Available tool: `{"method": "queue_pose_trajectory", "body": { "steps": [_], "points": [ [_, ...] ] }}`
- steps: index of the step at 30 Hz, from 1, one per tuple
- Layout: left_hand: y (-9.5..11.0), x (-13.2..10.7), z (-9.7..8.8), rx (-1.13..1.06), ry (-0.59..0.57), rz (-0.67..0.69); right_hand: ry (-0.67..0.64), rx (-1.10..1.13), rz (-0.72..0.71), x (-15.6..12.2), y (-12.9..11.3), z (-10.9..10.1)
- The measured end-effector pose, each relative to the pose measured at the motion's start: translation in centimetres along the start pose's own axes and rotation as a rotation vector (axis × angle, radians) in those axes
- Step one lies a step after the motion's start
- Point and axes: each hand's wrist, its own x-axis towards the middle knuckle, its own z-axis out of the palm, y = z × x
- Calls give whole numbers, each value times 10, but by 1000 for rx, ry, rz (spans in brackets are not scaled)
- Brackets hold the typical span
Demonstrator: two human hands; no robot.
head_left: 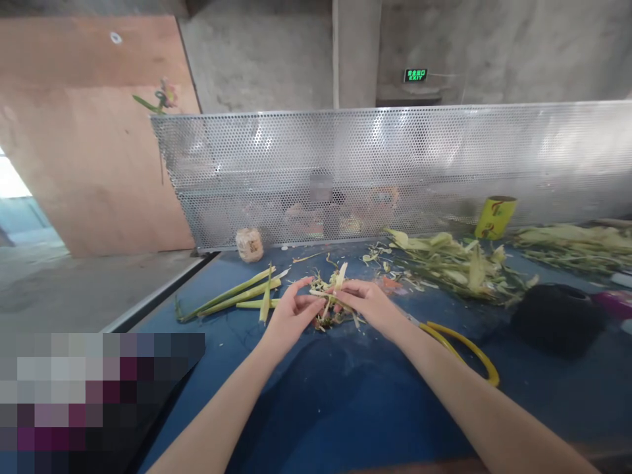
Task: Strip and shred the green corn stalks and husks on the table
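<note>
Both my hands meet over the blue table (345, 395) around a small bundle of pale green and yellow leaf strips (330, 289). My left hand (291, 313) pinches the bundle from the left with its fingers curled. On the right side, my right hand (368, 303) grips the same strips, fingers closed over them. Loose scraps lie under the bundle. A few long green stalks (232, 296) rest on the table just left of my left hand.
Yellow-handled scissors (459, 345) lie under my right forearm. A pile of leaves (459, 263) spreads at the right, with a yellow can (495, 216), a black spool (557, 319) and a small twine ball (249, 244). A perforated metal screen (395, 164) stands behind.
</note>
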Motion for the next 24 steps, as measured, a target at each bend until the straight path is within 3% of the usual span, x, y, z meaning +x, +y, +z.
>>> {"method": "queue_pose_trajectory", "body": {
  "steps": [8, 15, 24],
  "points": [
    [-3, -2, 0, -19, -101, 23, 98, -121, 9, 0, 1, -2],
    [2, -4, 3, 41, -35, 45, 122, -22, 34, 2, -1, -3],
    [-2, -4, 2, 60, -117, 32, -28, 5, 47, 0, 0, -1]
  ]
}}
